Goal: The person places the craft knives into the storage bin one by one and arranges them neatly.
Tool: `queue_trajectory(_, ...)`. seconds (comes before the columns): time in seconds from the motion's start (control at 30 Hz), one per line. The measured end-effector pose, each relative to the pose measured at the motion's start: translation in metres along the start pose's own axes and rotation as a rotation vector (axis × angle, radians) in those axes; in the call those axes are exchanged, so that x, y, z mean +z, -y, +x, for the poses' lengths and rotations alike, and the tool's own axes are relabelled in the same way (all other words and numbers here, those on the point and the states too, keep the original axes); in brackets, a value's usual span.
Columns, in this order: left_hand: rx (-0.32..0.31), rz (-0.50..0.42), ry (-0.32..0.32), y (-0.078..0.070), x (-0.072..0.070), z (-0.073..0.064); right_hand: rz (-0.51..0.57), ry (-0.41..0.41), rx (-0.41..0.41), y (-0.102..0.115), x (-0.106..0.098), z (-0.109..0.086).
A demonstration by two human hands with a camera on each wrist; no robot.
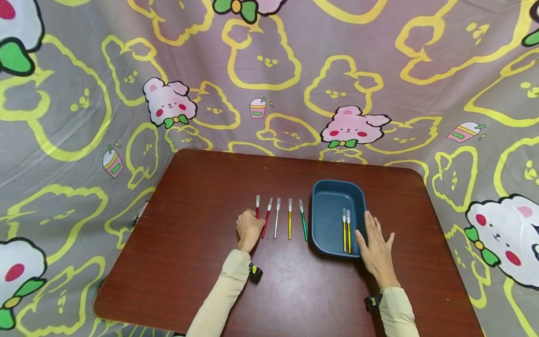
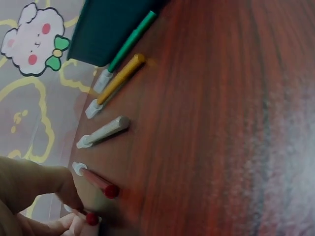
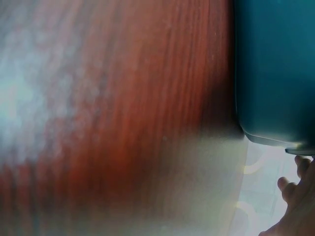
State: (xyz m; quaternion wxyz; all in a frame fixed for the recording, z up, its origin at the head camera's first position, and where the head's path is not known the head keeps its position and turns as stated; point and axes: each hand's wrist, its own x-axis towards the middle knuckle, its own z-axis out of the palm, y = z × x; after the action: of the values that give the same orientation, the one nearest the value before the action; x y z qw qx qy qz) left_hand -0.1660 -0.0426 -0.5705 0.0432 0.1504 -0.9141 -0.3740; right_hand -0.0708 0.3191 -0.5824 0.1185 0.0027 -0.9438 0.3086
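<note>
My left hand (image 1: 249, 228) pinches the leftmost red craft knife (image 1: 258, 200), whose capped tip sticks out beyond the fingers; its red end (image 2: 92, 219) shows in the left wrist view. Just right of it lie a second red craft knife (image 1: 266, 219), a silver one (image 1: 277, 218), a yellow one (image 1: 290, 219) and a green one (image 1: 303, 220), spaced in a row with clear caps pointing away. At the right, my right hand (image 1: 377, 250) lies with fingers spread, its thumb and fingertips at the right rim of the blue tray (image 1: 330, 220). Two yellow craft knives (image 1: 346, 231) lie side by side inside.
Everything stands on a dark red-brown wooden table (image 1: 198, 201) with rounded corners. Grey patterned cloth (image 1: 278, 61) hangs around its back and sides. The tray's left wall rises close beside the green knife.
</note>
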Motion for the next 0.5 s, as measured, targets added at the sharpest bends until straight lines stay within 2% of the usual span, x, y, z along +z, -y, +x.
queue_trajectory(0.17,0.024,-0.04,-0.021,0.003,-0.001,0.001,0.002,0.009,0.001,0.0,0.001,0.001)
queue_trajectory(0.33,0.051,-0.118,-0.004,0.005,-0.006,0.002,0.0,-0.005,-0.004,-0.002,0.001,0.001)
queue_trajectory(0.5,0.025,-0.182,0.023,0.004,-0.012,0.0,-0.003,-0.011,-0.009,-0.002,0.001,0.001)
